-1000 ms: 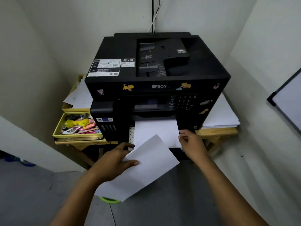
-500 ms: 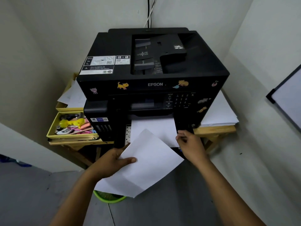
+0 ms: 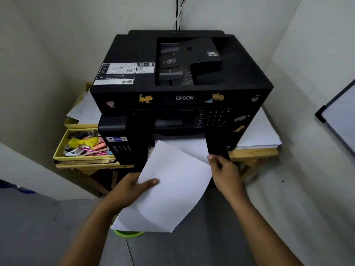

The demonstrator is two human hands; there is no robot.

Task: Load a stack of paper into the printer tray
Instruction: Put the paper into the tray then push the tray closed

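Observation:
A black Epson printer (image 3: 182, 96) stands on a wooden table (image 3: 253, 153). Its paper tray (image 3: 151, 151) is pulled out at the lower front, with white sheets (image 3: 190, 147) lying in it. My left hand (image 3: 130, 191) grips a stack of white paper (image 3: 172, 191) by its left edge, thumb on top. The stack is tilted, and its far corner overlaps the sheets in the tray. My right hand (image 3: 224, 169) holds the tray's right front corner, with the thumb against the edge of the paper there.
A yellow box (image 3: 58, 150) of pens and small stationery sits left of the printer, loose sheets (image 3: 84, 110) behind it. Another paper pile (image 3: 259, 135) lies on the table's right side. A green round object (image 3: 128, 234) is on the floor. A whiteboard (image 3: 340, 116) hangs at right.
My left hand has lifted the paper stack forward, so its far corner now lies over the tray's sheets. My right hand has stayed at the tray's right corner.

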